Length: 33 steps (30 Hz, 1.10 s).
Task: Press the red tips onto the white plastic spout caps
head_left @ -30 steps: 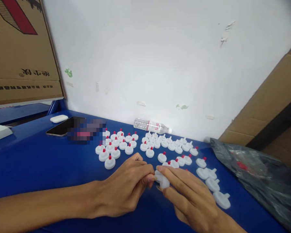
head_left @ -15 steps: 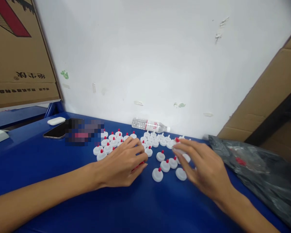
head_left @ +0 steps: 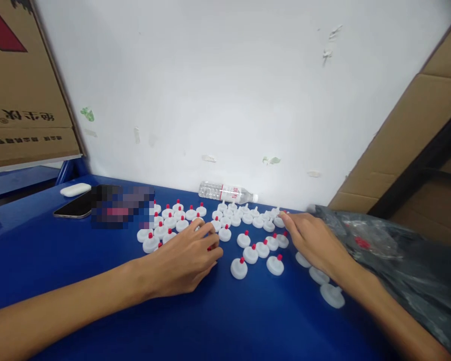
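My left hand (head_left: 190,255) rests on the table among round white spouted lids, fingers curled around small red caps (head_left: 209,248) that show between thumb and fingers. Right of it lie lids with red-capped spouts, such as a lid (head_left: 275,265) near the front. My right hand (head_left: 310,238) reaches to the back right of the group, thumb and fingers closed at a white spouted lid (head_left: 279,221); the fingertips are partly hidden. Several bare-spouted lids (head_left: 247,217) stand at the back. Beside my right wrist lie uncapped lids (head_left: 332,296).
A clear plastic bottle (head_left: 228,192) lies against the white wall. On the left are a phone (head_left: 75,204), a white case (head_left: 75,190) and a cardboard box (head_left: 26,100). A dark plastic bag (head_left: 406,276) covers the table's right side, holding a clear packet with something red (head_left: 363,243).
The view has shifted right. My right hand has moved to the back right of the lids, uncovering a red-capped lid and the uncapped lids near its wrist. My left hand stays in place.
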Each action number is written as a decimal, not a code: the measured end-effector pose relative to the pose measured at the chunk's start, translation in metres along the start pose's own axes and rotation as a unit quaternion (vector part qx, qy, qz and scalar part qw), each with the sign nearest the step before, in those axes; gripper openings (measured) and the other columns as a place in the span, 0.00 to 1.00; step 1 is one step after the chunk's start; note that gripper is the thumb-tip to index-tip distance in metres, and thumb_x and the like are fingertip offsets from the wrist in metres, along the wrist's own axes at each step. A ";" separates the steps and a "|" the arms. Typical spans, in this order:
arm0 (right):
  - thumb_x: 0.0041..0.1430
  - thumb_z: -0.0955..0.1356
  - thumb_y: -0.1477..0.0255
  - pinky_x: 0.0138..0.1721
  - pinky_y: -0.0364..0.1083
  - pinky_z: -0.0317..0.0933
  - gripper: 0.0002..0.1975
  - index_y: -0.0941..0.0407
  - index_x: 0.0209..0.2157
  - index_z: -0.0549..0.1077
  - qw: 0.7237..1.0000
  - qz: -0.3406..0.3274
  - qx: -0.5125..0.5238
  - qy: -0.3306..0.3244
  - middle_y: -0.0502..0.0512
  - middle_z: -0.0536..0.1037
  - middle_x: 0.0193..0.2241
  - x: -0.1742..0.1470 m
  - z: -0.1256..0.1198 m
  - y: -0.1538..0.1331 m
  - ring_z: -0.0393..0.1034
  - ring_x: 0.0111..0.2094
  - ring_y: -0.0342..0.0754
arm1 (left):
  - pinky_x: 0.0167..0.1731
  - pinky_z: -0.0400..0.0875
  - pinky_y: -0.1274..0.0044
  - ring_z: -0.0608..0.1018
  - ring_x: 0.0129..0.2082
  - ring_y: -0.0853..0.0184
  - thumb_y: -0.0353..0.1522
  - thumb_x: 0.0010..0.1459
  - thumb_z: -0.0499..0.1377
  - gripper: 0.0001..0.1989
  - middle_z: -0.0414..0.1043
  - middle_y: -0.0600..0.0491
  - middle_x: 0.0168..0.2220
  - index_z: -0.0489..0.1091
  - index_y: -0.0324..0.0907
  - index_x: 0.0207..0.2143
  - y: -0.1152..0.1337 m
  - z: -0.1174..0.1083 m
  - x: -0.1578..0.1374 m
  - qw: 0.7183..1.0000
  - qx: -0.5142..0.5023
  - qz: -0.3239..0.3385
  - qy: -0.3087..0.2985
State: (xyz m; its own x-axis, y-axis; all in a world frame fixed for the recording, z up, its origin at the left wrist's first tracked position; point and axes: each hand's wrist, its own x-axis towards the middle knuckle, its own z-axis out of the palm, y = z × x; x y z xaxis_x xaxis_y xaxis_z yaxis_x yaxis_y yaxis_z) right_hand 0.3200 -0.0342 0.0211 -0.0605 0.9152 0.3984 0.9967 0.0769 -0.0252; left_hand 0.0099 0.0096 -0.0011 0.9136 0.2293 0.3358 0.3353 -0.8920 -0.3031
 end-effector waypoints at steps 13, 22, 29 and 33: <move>0.73 0.53 0.59 0.25 0.46 0.55 0.26 0.53 0.24 0.68 0.999 0.011 -0.017 -0.026 0.53 0.76 0.22 -0.001 0.001 0.006 0.71 0.23 0.50 | 0.43 0.60 0.66 0.70 0.38 0.60 0.25 0.62 0.57 0.05 0.71 0.50 0.34 0.69 0.40 0.32 0.002 0.003 0.001 1.000 0.015 0.023 0.010; 0.73 0.57 0.66 0.47 0.57 0.70 0.17 0.49 0.41 0.76 0.983 -0.168 0.063 0.040 0.53 0.83 0.41 0.000 0.015 0.006 0.77 0.47 0.57 | 0.42 0.61 0.67 0.69 0.38 0.60 0.25 0.64 0.54 0.06 0.71 0.50 0.34 0.69 0.40 0.34 0.005 -0.006 0.002 0.999 -0.007 0.026 0.028; 0.74 0.55 0.65 0.51 0.57 0.70 0.21 0.53 0.46 0.78 0.985 -0.163 0.058 0.026 0.56 0.82 0.44 0.000 0.016 0.007 0.76 0.50 0.56 | 0.41 0.60 0.68 0.68 0.37 0.61 0.26 0.66 0.54 0.06 0.70 0.50 0.34 0.70 0.39 0.37 0.005 -0.004 0.001 0.999 -0.025 0.016 0.044; 0.72 0.60 0.61 0.43 0.52 0.71 0.16 0.52 0.44 0.76 0.987 -0.117 0.083 0.072 0.55 0.82 0.42 0.000 0.000 -0.002 0.78 0.42 0.53 | 0.40 0.60 0.69 0.68 0.36 0.62 0.27 0.67 0.54 0.07 0.70 0.51 0.34 0.69 0.40 0.35 0.005 -0.003 0.001 0.998 -0.029 0.013 0.059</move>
State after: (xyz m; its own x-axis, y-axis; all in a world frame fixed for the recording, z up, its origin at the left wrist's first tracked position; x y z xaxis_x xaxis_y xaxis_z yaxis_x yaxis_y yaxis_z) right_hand 0.3175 -0.0345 0.0209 -0.2670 0.8001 0.5372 0.9333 0.3535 -0.0625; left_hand 0.0120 0.0040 0.0008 0.8872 0.1610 0.4324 0.2946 -0.9189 -0.2623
